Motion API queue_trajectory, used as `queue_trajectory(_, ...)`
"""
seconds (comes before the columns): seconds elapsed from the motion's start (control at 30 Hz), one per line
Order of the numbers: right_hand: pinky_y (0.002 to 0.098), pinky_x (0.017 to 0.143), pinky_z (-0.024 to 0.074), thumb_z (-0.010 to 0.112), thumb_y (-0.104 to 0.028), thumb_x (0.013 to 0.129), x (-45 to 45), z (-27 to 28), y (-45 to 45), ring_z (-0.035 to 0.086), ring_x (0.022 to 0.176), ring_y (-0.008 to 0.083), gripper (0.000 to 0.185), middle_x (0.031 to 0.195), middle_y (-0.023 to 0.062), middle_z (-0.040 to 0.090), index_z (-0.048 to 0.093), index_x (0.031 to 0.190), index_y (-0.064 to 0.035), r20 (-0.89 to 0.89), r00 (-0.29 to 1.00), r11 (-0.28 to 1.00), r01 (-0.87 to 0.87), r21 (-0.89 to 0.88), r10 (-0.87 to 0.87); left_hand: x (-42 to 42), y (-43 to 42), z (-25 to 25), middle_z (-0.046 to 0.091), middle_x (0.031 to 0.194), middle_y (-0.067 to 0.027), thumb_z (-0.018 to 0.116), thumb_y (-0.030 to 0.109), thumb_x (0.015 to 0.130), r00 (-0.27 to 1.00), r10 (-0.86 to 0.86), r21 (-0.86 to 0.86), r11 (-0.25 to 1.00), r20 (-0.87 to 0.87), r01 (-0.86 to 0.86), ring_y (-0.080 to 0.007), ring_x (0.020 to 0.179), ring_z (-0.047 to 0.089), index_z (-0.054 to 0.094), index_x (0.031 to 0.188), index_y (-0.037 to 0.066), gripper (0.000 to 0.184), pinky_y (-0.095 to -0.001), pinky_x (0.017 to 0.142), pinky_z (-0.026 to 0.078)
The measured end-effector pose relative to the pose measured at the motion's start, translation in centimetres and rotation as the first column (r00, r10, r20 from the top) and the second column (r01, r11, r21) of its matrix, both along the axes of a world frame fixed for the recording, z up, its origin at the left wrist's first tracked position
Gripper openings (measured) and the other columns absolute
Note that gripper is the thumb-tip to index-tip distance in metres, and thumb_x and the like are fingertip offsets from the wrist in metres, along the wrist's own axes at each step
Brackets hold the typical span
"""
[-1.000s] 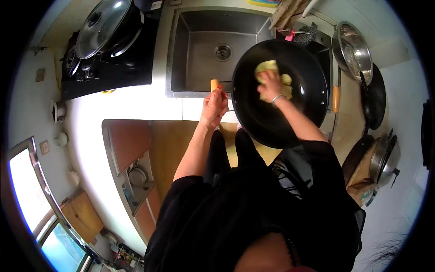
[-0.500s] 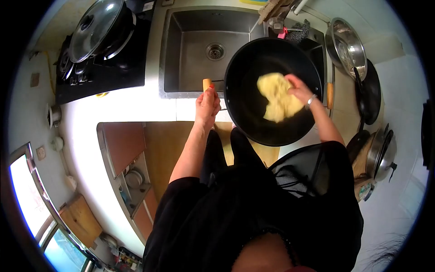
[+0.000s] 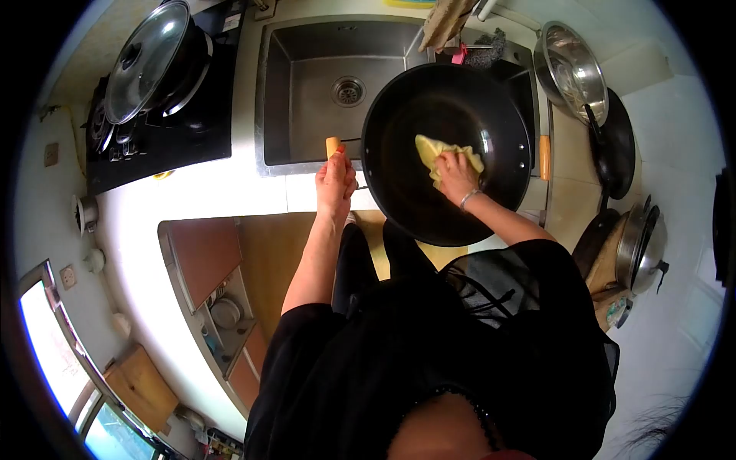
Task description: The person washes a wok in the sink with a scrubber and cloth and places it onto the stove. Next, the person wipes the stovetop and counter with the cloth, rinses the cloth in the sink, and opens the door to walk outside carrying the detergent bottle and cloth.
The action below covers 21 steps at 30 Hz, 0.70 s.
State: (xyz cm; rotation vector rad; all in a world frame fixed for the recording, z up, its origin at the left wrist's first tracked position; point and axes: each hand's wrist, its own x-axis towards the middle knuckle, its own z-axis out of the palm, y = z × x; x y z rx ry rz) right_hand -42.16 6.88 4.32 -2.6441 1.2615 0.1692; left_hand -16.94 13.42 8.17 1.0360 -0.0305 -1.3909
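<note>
A large black wok (image 3: 399,188) is held over the right part of the sink and the counter's front edge, its dark inside facing up toward me. My left hand (image 3: 335,182) is closed around one of its wooden handles (image 3: 332,146), whose tip shows above the fist. The other wooden handle (image 3: 545,157) sticks out on the right side. Inside the wok, my right hand (image 3: 458,174) presses a crumpled yellow cloth (image 3: 428,151) against the surface. My fingers are bent over the cloth and partly sunk in its folds.
Behind the wok lies the steel sink (image 3: 303,126) with its drain. A lidded pan (image 3: 149,65) stands on the black stove (image 3: 203,126) at left. Along the right wall are a steel bowl (image 3: 571,73), a black frying pan (image 3: 621,146) and more cookware. A cabinet (image 3: 205,261) stands open below.
The yellow cloth was spread out and hanging from my right hand; now it is bunched under that hand against the wok. The whole view has shifted slightly.
</note>
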Motion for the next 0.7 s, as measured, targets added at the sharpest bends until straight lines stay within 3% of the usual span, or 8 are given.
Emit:
queue_trajectory(0.17, 0.0382, 0.087, 0.0338, 0.053, -0.002, 0.064, 2.8, -0.2, 4.0, 0.036, 0.103, 0.0336, 0.042, 0.110, 0.0137, 0.036, 0.039, 0.103, -0.0051, 0.148, 0.986, 0.905, -0.134, 0.403, 0.079, -0.1, -0.5, 0.7, 0.041, 0.061, 0.0020, 0.050, 0.022, 0.081, 0.999, 0.048, 0.008, 0.999, -0.026, -0.047, -0.0034, 0.042, 0.030, 0.053, 0.086, 0.006, 0.018, -0.0159, 0.031, 0.021)
queue_trajectory(0.27, 0.0306, 0.080, 0.0382, 0.050, 0.000, 0.067, 6.0, -0.3, 2.6, 0.047, 0.089, 0.0237, 0.028, 0.096, 0.0110, 0.047, 0.044, 0.094, -0.0027, 0.450, 0.855, 0.785, -0.086, 0.614, -0.258, 0.0, -0.5, 0.6, 0.040, 0.061, 0.0023, 0.049, 0.023, 0.081, 1.000, 0.019, 0.023, 1.000, 0.009, -0.020, -0.0033, 0.041, 0.029, 0.052, 0.088, 0.005, 0.019, -0.0160, 0.031, 0.020)
queue_trajectory(0.37, 0.0258, 0.072, 0.0399, 0.051, -0.003, 0.069, 9.8, -1.9, -0.2, 0.049, 0.077, 0.0166, 0.020, 0.087, 0.0063, 0.050, 0.046, 0.088, -0.0028, 0.531, 0.543, 0.609, -0.045, 0.792, -0.651, 0.3, -0.4, 0.1, 0.038, 0.060, 0.0025, 0.048, 0.023, 0.082, 1.000, -0.024, -0.002, 1.000, 0.020, 0.024, -0.0034, 0.040, 0.028, 0.050, 0.090, 0.005, 0.019, -0.0160, 0.030, 0.020)
queue_trajectory(0.43, 0.0255, 0.071, 0.0396, 0.052, -0.005, 0.070, 12.0, -1.8, -3.0, 0.046, 0.079, 0.0127, 0.020, 0.086, 0.0039, 0.049, 0.046, 0.090, -0.0039, 0.527, 0.052, 0.520, -0.101, 0.848, -0.848, 0.7, -0.1, -1.0, 0.037, 0.060, 0.0026, 0.047, 0.024, 0.083, 0.995, -0.099, -0.009, 0.995, -0.011, 0.099, -0.0035, 0.040, 0.028, 0.048, 0.092, 0.005, 0.021, -0.0161, 0.030, 0.020)
queue_trajectory(0.5, 0.0254, 0.072, 0.0394, 0.052, -0.005, 0.071, 13.3, -1.0, -6.9, 0.047, 0.080, 0.0140, 0.024, 0.087, 0.0058, 0.049, 0.044, 0.094, -0.0035, 0.610, -0.266, 0.627, 0.025, 0.779, -0.747, 0.6, -0.1, -0.3, 0.037, 0.061, 0.0026, 0.047, 0.024, 0.083, 0.996, -0.093, -0.002, 0.996, -0.012, 0.093, -0.0036, 0.040, 0.028, 0.048, 0.092, 0.005, 0.021, -0.0161, 0.030, 0.020)
queue_trajectory(0.57, 0.0266, 0.073, 0.0390, 0.051, -0.007, 0.072, 13.5, -0.7, -9.6, 0.046, 0.081, 0.0152, 0.029, 0.088, 0.0077, 0.048, 0.042, 0.099, -0.0025, 0.627, -0.271, 0.618, 0.129, 0.776, -0.731, 0.6, -0.1, -0.2, 0.037, 0.061, 0.0025, 0.047, 0.024, 0.083, 0.996, -0.090, 0.001, 0.996, -0.019, 0.090, -0.0038, 0.040, 0.028, 0.047, 0.092, 0.006, 0.020, -0.0161, 0.030, 0.021)
queue_trajectory(0.63, 0.0350, 0.077, 0.0376, 0.053, -0.015, 0.073, 14.2, 0.0, -7.8, 0.047, 0.085, 0.0279, 0.038, 0.094, 0.0155, 0.047, 0.038, 0.106, -0.0033, 0.810, 0.202, 0.754, 0.538, 0.378, -0.550, 0.7, 0.1, -0.5, 0.038, 0.062, 0.0022, 0.046, 0.023, 0.083, 0.992, -0.124, -0.055, 0.991, -0.024, 0.122, -0.0039, 0.040, 0.028, 0.047, 0.092, 0.006, 0.019, -0.0162, 0.030, 0.021)
queue_trajectory(0.7, 0.0378, 0.078, 0.0367, 0.054, -0.018, 0.073, 13.5, -0.9, -4.9, 0.046, 0.088, 0.0332, 0.043, 0.098, 0.0192, 0.046, 0.036, 0.109, -0.0048, 0.797, 0.388, 0.879, 0.317, 0.357, -0.463, 0.8, 0.0, -0.4, 0.039, 0.062, 0.0018, 0.046, 0.023, 0.083, 0.992, -0.121, -0.024, 0.992, -0.047, 0.120, -0.0040, 0.040, 0.029, 0.047, 0.091, 0.006, 0.019, -0.0163, 0.030, 0.021)
